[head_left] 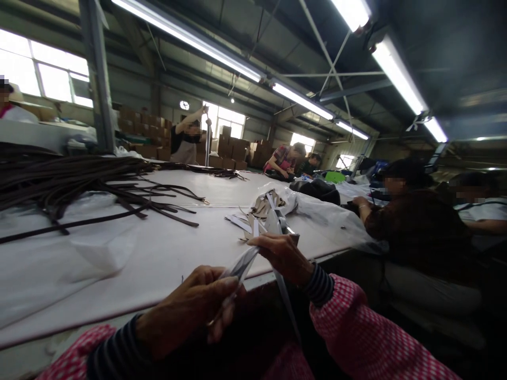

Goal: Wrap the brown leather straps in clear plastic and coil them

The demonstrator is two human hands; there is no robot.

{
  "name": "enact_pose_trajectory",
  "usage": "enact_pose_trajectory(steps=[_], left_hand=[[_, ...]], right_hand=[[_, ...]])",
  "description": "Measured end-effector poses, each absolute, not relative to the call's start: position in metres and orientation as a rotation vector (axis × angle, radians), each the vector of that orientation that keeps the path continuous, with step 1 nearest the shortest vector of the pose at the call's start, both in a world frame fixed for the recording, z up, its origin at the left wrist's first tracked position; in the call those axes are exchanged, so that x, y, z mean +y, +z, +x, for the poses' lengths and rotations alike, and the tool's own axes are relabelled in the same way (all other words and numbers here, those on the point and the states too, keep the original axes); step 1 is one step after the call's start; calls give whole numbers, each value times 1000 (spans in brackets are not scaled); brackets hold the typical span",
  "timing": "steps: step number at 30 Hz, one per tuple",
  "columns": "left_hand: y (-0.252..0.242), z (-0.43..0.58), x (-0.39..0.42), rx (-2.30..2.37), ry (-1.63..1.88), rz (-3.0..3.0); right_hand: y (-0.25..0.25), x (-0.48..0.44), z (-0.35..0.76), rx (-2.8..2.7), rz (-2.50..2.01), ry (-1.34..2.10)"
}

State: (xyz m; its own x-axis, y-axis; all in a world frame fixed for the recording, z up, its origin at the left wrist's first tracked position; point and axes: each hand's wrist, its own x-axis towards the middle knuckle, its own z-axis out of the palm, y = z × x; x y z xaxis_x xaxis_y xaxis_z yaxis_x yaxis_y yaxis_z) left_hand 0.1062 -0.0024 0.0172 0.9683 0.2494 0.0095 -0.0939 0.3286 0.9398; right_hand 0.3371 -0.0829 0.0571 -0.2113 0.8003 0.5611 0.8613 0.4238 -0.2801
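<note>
In the head view a thin, pale grey strip (246, 263) runs between my two hands above the table's front edge. My left hand (198, 298) pinches its lower end between thumb and fingers. Higher and to the right, my right hand (283, 256) is closed on the strip's other end. A pale length of strip (288, 303) hangs below my right hand; I cannot tell whether it is the same piece. Just beyond that hand, a clear plastic bag (291, 199) lies with a bunch of beige and white strips (247, 224) spilling out.
Long dark brown straps (87, 182) are heaped on the left of the white table (170, 264), partly over clear plastic sheeting (106, 253). A co-worker in dark clothing (420, 227) sits at the right. Black material (315, 190) lies farther back. A metal post (97, 79) stands behind the straps.
</note>
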Motion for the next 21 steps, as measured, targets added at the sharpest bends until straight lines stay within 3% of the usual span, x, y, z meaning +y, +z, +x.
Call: enact_pose_trajectory(steps=[7, 17, 21], left_hand=[[19, 102, -7, 119, 323, 1241], [61, 73, 15, 353, 152, 1565], [58, 73, 29, 321, 42, 1710]], right_hand=[[13, -74, 326, -1878, -1421, 94], [50, -120, 343, -1562, -1260, 1291], [37, -132, 337, -1434, -1163, 1388]])
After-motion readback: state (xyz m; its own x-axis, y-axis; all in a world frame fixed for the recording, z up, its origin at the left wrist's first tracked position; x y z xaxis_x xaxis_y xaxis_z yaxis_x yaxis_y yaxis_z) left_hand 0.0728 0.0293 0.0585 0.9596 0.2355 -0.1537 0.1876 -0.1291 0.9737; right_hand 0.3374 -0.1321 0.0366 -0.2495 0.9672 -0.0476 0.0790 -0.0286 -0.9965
